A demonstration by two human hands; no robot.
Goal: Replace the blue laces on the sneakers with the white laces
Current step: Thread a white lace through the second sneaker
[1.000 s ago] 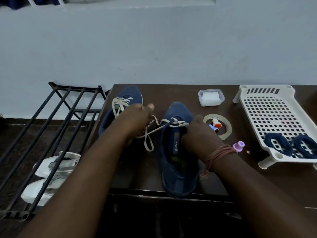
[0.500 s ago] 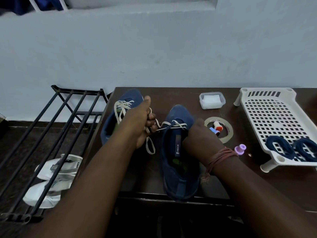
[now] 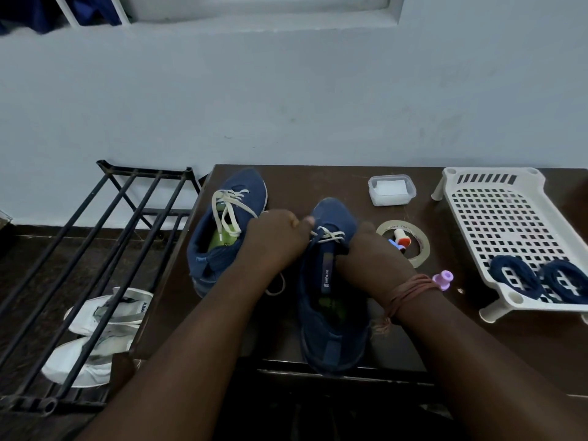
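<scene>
The near sneaker (image 3: 331, 300) lay with its heel over the table's (image 3: 318, 183) front edge. The left hand (image 3: 276, 240) pinched its white lace (image 3: 329, 235); the right hand (image 3: 369, 253) seemingly gripped its collar. Bare tabletop lay between the tape roll (image 3: 421, 246) and the tray (image 3: 509, 230) holding blue laces (image 3: 515, 275).

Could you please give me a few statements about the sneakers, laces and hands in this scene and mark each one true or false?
1. Two coiled blue laces lie on the white perforated tray. True.
2. The left sneaker has no lace in it. False: a white lace is threaded through it.
3. The left hand grips the white lace of the right sneaker. True.
4. Both sneakers stand on the black metal rack. False: they are on the brown table.
5. The roll of tape lies on the tray. False: it lies on the table beside the right hand.
</scene>
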